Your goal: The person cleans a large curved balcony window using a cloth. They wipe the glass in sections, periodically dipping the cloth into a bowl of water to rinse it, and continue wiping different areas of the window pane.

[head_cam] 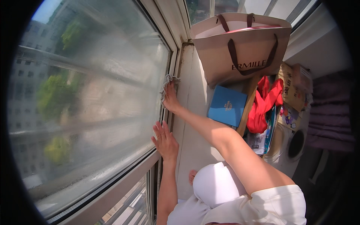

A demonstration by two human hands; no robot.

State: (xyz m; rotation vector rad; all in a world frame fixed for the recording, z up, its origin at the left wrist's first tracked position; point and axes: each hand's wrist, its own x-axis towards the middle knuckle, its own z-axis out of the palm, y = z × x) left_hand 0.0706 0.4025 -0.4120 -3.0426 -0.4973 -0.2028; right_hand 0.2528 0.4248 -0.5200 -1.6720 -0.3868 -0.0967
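A large window pane (112, 92), wet or smeared in places, fills the left of the view. My right hand (170, 97) presses a crumpled grey cloth (175, 80) against the frame edge at the pane's right side. Lower down, my left hand (166, 142) rests with its fingers spread at the pane's edge, beside the window frame (123, 187), and holds nothing. Part of the cloth is hidden under my right hand.
A large paper bag (219, 53) stands on the pale ledge (187, 112). Near it lie a blue box or book (227, 105), red fabric (260, 112) and a brown paper packet (291, 90). Dark padded fabric (330, 112) is at the far right.
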